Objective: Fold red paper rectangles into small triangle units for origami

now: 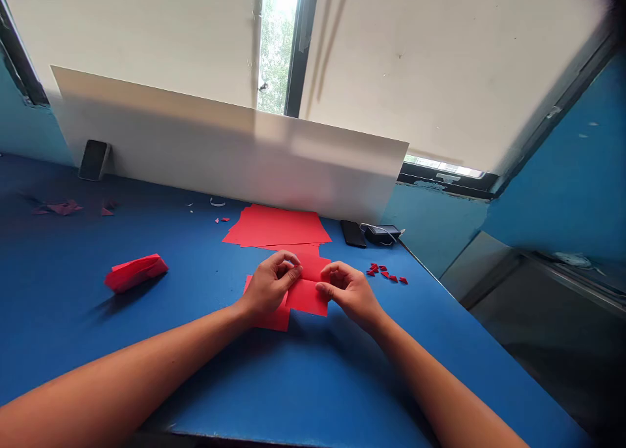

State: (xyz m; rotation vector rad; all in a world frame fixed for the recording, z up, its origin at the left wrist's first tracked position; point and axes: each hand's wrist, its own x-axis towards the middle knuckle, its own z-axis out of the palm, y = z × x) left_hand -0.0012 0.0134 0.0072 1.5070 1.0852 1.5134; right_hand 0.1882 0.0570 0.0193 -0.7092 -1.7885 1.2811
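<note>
- Centre: a creased square of bright red paper [308, 297] spans the two bare hands, above the blue tabletop [342, 396]; whether its underside touches anything cannot be told.
- Left hand [268, 283]: thumb and bent forefinger pinch the square's left edge near the crease; the remaining fingers curl, their tips partly hidden.
- Right hand [355, 296]: thumb and forefinger grip the opposite edge at the crease; the other fingers are loosely bent, partly masking one another.
- Beneath the left hand: a second flat red paper sheet [274, 319], largely covered by the hand and the square.
- Beyond the hands: a stack of wide red paper sheets [278, 225], its nearer layers partly overlapped by the work, so I cannot count them.
- Left of the hands: a plump folded red paper form [132, 273], its inner folds obscured.
- Right of the hands: a cluster of tiny folded red paper pieces [385, 274], too small to read individually.
- Far left: dark reddish scraps [63, 207], blurred.
- Lower corners: both forearms run out of view.
- Right margin: a grey-edged structure [538, 324], sunk in shadow and cut off.
</note>
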